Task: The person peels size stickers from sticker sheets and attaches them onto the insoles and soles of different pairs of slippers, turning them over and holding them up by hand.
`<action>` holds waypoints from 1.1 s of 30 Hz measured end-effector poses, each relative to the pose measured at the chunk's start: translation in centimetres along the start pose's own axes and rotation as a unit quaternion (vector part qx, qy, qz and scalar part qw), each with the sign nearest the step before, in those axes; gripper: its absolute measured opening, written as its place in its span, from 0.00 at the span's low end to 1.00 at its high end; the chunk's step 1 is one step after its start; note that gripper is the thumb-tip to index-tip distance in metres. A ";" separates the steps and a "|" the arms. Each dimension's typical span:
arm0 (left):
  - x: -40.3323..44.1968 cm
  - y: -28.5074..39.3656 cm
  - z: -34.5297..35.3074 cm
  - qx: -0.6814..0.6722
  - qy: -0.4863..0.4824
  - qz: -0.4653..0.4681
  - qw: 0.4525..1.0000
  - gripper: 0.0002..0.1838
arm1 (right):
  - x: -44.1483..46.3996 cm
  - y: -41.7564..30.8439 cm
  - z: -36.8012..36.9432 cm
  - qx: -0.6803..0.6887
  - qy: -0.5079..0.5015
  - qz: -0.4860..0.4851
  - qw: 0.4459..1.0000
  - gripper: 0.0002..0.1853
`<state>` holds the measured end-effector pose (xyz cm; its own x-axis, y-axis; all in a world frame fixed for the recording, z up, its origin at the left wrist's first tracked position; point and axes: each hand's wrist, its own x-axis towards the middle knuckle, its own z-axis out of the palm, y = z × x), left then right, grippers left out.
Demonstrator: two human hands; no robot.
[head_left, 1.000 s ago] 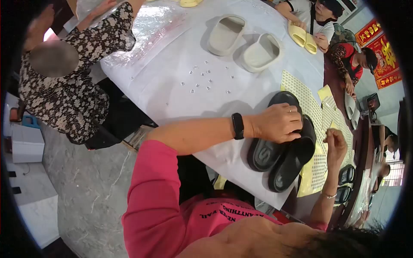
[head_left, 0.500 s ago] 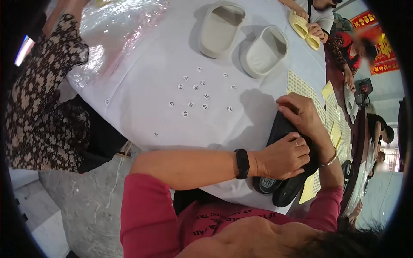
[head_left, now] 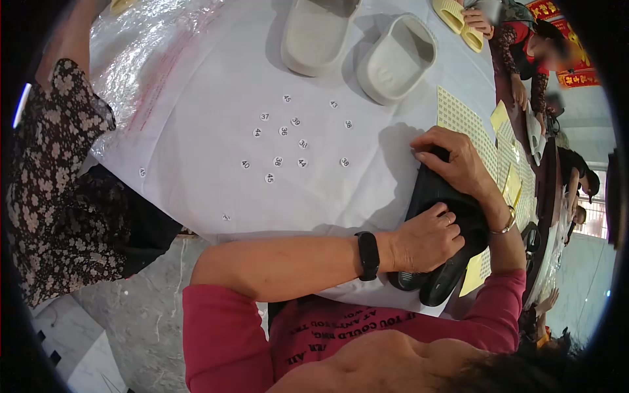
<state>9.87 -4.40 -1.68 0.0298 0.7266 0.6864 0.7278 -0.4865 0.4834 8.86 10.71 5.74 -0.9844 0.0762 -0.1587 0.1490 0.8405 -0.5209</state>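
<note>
A pair of black slippers [head_left: 434,190] lies at the table's near right edge, close to my body. My right hand [head_left: 455,160], with a bangle on the wrist, is curled over the far end of one slipper and grips it. My left hand [head_left: 429,239], wearing a ring and a black wristband [head_left: 368,255], is closed over the slipper's middle. Its fingertips are hidden against the black material. The other black slipper [head_left: 440,285] rests beside it. Left of my hands, several round number stickers [head_left: 278,162] are scattered on the white cloth.
Two beige slippers [head_left: 396,62] stand farther back on the white tablecloth [head_left: 203,144]. Sticker sheets [head_left: 465,121] lie on the right, with yellow paper among them. Clear plastic wrap [head_left: 147,59] covers the far left. A person in a flowered sleeve [head_left: 62,144] is at the left; others work along the right.
The view has shifted slightly, so the beige slippers sit higher in the picture. My right hand has opened slightly at the thumb, and my left hand stays on the slipper.
</note>
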 end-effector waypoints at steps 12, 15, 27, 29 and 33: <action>-0.8 -0.2 0.9 -0.005 -0.004 -0.006 1.000 0.06 | -0.2 -0.1 0.7 -0.021 0.018 -0.003 1.000 0.09; -0.8 -0.2 1.0 -0.006 -0.006 -0.008 1.000 0.06 | -0.1 -0.1 0.8 -0.025 0.011 0.007 1.000 0.09; -1.0 -0.3 1.3 -0.009 0.002 -0.012 1.000 0.06 | 0.1 0.0 0.9 -0.020 0.001 0.011 1.000 0.08; -0.9 -0.4 1.2 -0.010 -0.002 -0.014 1.000 0.06 | 0.1 0.2 1.1 -0.010 0.021 -0.014 1.000 0.08; -0.8 -0.5 1.1 -0.010 -0.002 -0.011 1.000 0.07 | 0.3 0.4 1.1 0.004 0.025 -0.007 1.000 0.07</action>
<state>10.25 -4.17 -3.04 0.0170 0.7397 0.6728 0.7139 -0.4801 0.5098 8.71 10.44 4.55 -0.9898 0.0902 -0.1098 0.1351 0.8378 -0.5291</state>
